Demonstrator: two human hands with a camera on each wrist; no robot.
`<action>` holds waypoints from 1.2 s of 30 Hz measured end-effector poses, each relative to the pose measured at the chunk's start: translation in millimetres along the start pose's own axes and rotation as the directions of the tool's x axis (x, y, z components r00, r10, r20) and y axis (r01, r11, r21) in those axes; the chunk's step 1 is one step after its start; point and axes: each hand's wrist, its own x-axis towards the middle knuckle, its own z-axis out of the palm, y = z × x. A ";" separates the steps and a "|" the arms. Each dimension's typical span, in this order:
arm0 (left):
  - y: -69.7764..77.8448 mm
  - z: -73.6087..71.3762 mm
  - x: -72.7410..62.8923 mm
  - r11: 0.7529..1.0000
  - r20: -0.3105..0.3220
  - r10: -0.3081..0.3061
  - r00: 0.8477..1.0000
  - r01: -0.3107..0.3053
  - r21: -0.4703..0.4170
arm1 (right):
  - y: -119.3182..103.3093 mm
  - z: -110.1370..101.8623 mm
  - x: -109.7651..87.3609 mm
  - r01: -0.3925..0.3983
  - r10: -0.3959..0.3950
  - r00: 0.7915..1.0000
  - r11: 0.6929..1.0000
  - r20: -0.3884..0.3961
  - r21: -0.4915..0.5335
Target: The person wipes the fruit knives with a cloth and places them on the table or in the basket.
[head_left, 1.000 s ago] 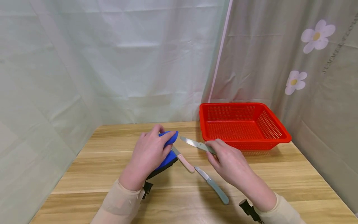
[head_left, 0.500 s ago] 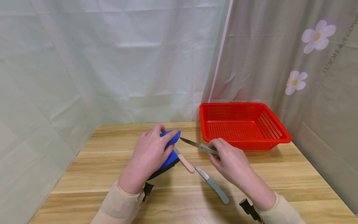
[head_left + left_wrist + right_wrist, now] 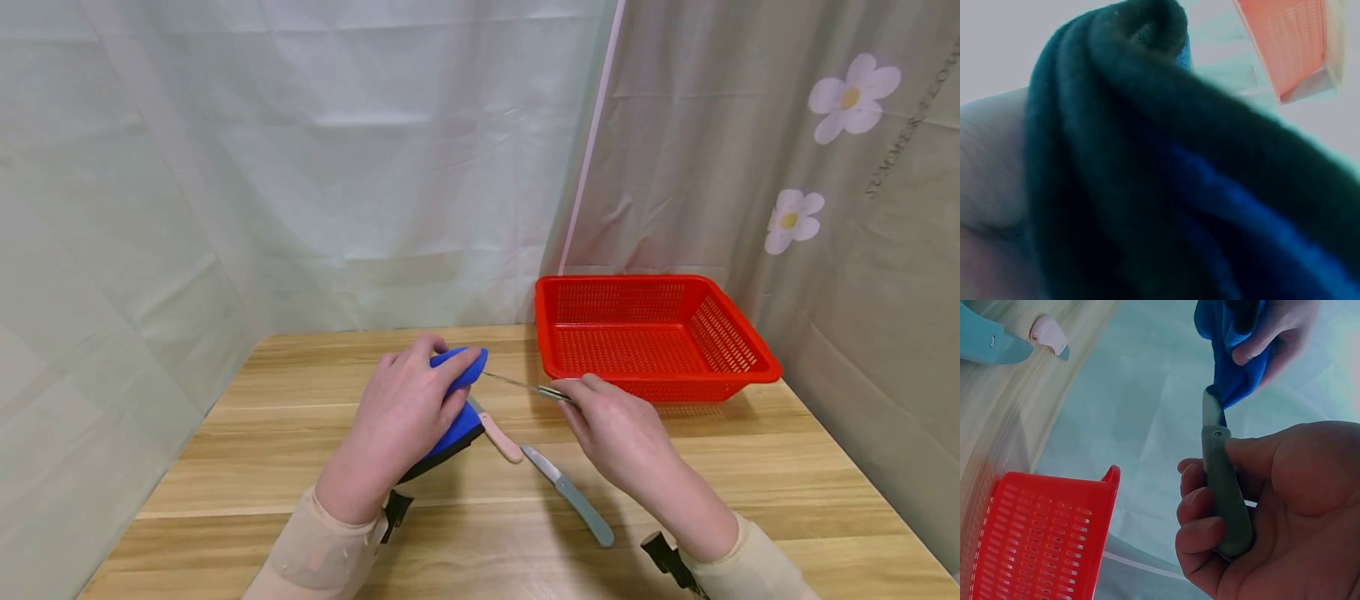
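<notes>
One green-handled knife, gripped by its handle in the right hand on the near side of the red basket, points its long axis left to the blue cloth held in the left hand, tip beside or touching it.

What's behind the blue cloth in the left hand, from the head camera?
Part of the pink-handled knife: its blade runs out of view there, its handle showing on the table. The tip and anything else are covered by the blue cloth and left hand.
</notes>
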 end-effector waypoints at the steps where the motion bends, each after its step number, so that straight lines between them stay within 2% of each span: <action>1: 0.4 0.0 0.0 1.000 -0.005 0.005 1.000 -0.005 -0.003 | 0.1 0.2 -0.1 0.001 -0.001 1.000 1.000 -0.002 -0.002; 16: 9.5 2.0 -1.0 0.999 -0.024 0.042 0.999 -0.042 0.000 | 0.6 2.7 2.5 -0.018 0.018 1.000 1.000 0.016 0.014; 26: 20.5 6.8 0.8 0.995 -0.074 0.098 0.992 -0.100 -0.024 | -2.9 3.6 9.1 -0.055 0.055 0.998 0.998 0.041 0.018; 36: 34.3 12.1 0.0 0.993 -0.030 0.114 0.993 -0.114 -0.025 | -4.6 5.7 11.4 -0.058 0.055 0.996 0.997 0.063 0.048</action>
